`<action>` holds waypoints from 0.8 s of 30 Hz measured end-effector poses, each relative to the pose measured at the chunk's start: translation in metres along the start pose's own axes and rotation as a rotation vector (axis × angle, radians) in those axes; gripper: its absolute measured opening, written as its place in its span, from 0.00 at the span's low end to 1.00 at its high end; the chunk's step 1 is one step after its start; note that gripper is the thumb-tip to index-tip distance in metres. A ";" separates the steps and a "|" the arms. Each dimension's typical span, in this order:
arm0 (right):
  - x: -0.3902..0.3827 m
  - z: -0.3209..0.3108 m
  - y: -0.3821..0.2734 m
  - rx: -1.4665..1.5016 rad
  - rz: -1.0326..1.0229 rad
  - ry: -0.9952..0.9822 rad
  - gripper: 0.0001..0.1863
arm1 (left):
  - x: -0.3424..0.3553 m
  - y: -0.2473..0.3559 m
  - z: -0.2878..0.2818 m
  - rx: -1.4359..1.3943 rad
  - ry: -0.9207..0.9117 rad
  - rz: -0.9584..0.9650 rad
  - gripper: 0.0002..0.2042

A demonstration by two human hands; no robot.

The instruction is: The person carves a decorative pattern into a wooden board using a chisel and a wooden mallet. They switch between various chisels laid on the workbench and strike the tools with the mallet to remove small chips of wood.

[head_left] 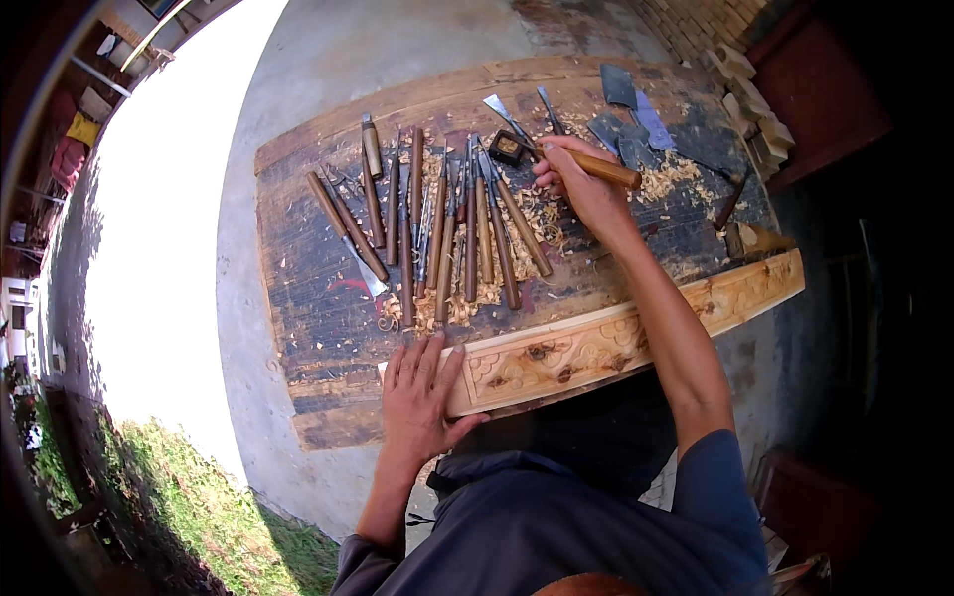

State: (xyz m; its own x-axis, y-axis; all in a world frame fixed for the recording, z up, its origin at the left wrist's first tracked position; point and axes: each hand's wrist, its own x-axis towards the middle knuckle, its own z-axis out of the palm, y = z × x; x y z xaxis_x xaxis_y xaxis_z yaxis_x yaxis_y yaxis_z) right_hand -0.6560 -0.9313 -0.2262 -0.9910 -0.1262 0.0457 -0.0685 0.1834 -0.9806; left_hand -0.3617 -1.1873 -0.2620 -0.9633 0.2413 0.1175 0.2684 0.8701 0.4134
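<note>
My left hand (419, 395) lies with fingers apart on the left end of a long, pale wooden board (720, 303) carved with relief patterns, along the bench's near edge. My right hand (581, 189) grips a wooden-handled tool (616, 174) above the back right of the bench, beside steel chisel blades (495, 102) and a small dark square block (506, 148); its working end is hard to make out. Several carving chisels (447, 253) with wooden handles lie in a row left of it, among curly shavings (656, 182).
The worn wooden bench (308, 298) stands on concrete. Dark sheets (618, 87) and a lilac one (651, 119) lie at its back right, a wooden mallet-like piece (755, 238) at the right. Stacked bricks (770, 144) are beyond. Grass (189, 507) shows lower left.
</note>
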 end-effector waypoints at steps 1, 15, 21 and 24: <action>0.006 0.001 0.001 -0.001 0.028 -0.011 0.18 | 0.000 -0.001 0.000 0.027 -0.005 0.012 0.47; -0.155 -0.017 -0.015 -0.404 -0.546 0.155 0.22 | 0.021 0.034 0.032 0.020 -0.003 0.078 0.53; -0.297 -0.018 -0.009 -0.492 -0.312 0.064 0.21 | 0.023 0.048 0.047 -0.131 0.198 0.231 0.43; -0.329 -0.018 -0.015 -0.464 -0.222 -0.029 0.22 | 0.022 0.053 0.048 -0.248 0.258 0.375 0.26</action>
State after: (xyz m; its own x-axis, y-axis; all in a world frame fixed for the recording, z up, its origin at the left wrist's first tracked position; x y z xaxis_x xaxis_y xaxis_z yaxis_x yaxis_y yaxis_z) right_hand -0.3312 -0.8750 -0.2228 -0.9436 -0.2368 0.2316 -0.3274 0.5616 -0.7599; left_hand -0.3687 -1.1150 -0.2806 -0.7770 0.3764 0.5046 0.6180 0.6085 0.4978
